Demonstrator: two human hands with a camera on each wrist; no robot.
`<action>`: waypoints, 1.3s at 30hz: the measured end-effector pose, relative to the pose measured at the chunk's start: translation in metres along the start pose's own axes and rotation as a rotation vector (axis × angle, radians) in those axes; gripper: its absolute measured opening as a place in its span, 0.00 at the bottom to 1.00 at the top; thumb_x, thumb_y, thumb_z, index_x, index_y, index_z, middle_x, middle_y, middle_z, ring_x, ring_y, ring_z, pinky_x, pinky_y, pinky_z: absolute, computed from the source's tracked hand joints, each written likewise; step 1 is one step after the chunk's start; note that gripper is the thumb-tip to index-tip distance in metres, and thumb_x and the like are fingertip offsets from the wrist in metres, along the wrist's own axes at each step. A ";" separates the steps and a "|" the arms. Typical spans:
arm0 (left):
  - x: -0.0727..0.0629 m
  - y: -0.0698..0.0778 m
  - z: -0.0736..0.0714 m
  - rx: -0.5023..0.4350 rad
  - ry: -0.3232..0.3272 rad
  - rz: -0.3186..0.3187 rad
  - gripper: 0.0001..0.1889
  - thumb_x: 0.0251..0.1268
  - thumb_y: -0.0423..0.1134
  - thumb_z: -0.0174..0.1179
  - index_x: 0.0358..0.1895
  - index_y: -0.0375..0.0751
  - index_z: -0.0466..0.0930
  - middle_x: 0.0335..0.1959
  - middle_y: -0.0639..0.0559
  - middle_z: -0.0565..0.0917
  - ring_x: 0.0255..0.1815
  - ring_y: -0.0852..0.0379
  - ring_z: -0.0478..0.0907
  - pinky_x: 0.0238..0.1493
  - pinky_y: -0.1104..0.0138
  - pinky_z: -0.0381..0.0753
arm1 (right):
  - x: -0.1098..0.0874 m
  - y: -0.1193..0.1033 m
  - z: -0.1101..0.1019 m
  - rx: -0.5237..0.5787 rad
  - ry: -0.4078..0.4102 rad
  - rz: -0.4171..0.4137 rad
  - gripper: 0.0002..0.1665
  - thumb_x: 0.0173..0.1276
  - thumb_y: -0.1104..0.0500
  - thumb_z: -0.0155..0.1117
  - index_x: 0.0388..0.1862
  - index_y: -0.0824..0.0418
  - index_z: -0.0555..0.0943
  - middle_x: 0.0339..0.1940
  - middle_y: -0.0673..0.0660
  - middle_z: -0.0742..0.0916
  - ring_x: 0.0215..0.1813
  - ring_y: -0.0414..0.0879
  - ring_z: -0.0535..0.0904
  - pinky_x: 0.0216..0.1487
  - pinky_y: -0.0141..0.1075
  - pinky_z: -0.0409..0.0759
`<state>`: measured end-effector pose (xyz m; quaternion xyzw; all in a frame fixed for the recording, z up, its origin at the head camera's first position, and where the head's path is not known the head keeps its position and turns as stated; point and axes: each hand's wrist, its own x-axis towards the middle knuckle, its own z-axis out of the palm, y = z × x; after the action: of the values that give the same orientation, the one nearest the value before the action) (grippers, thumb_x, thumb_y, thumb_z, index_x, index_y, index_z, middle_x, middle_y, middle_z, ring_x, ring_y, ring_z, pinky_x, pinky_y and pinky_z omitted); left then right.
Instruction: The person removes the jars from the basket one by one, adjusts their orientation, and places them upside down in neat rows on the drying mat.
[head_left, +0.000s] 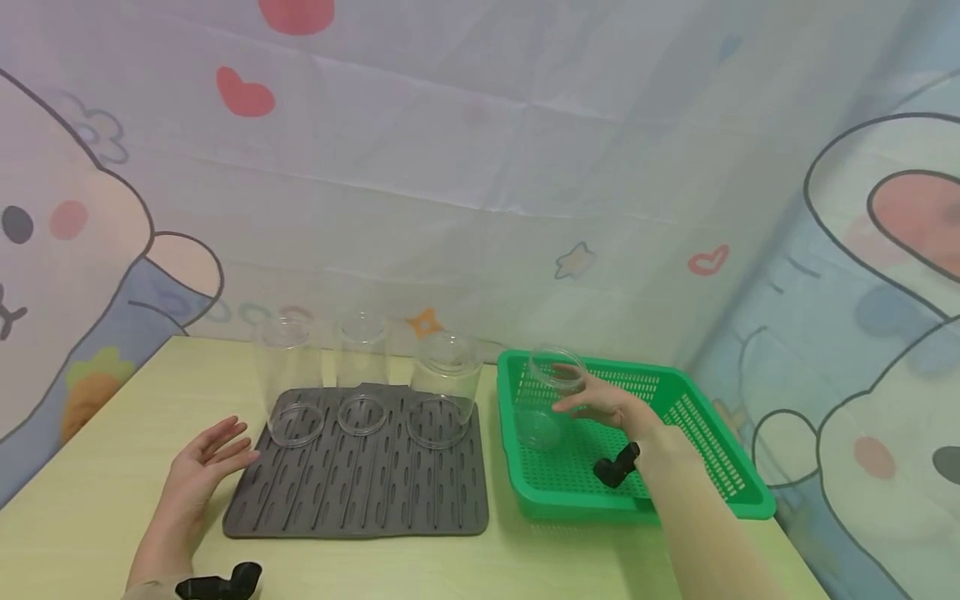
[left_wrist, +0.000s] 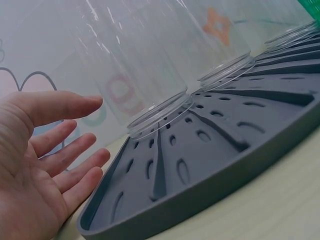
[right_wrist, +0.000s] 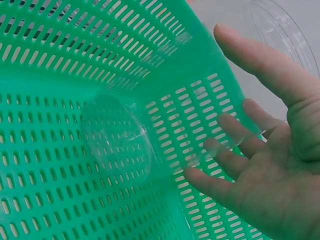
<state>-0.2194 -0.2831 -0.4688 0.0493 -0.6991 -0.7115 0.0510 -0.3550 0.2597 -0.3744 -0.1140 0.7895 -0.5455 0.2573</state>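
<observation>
A clear jar (head_left: 537,398) is inside the green plastic basket (head_left: 517,492), mouth up and smooth base low. My right hand (head_left: 603,400) is around its side near the mouth. In the right wrist view the thumb lies across the near side of the jar (right_wrist: 120,142), while fingertips show through its clear wall. Three more clear jars, a left one (head_left: 291,367), a middle one (head_left: 363,358) and a right one (head_left: 446,375), stand mouth down on the dark grey drying mat (head_left: 352,500). Beside the mat's left edge, my left hand (head_left: 204,462) holds nothing, fingers loosely spread.
The basket stands just right of the mat on a pale yellow table (head_left: 90,517). A printed cloth (head_left: 465,167) with cartoon figures hangs behind and to the sides. Both wrists carry small black devices.
</observation>
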 end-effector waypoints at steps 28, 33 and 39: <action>-0.003 0.004 -0.006 -0.303 -0.063 0.128 0.27 0.65 0.22 0.59 0.57 0.60 0.69 0.46 0.76 0.82 0.46 0.76 0.81 0.44 0.81 0.81 | -0.022 -0.016 0.006 0.059 0.115 -0.174 0.55 0.65 0.64 0.65 0.81 0.60 0.42 0.79 0.69 0.50 0.80 0.65 0.41 0.77 0.63 0.46; -0.003 0.008 -0.007 -0.314 -0.097 0.217 0.28 0.66 0.21 0.56 0.57 0.62 0.71 0.50 0.74 0.82 0.48 0.74 0.81 0.45 0.81 0.81 | -0.027 -0.022 0.009 0.057 0.153 -0.196 0.56 0.65 0.64 0.66 0.81 0.59 0.41 0.80 0.67 0.49 0.80 0.66 0.40 0.77 0.64 0.44; -0.005 0.018 -0.006 -0.245 -0.132 0.310 0.30 0.67 0.21 0.53 0.62 0.60 0.67 0.55 0.73 0.80 0.51 0.74 0.80 0.47 0.82 0.80 | -0.033 -0.029 0.012 0.089 0.201 -0.219 0.55 0.65 0.64 0.65 0.81 0.59 0.41 0.79 0.69 0.51 0.80 0.64 0.41 0.78 0.62 0.44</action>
<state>-0.2135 -0.2884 -0.4511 -0.1122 -0.6083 -0.7766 0.1198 -0.3242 0.2542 -0.3413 -0.1328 0.7690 -0.6136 0.1206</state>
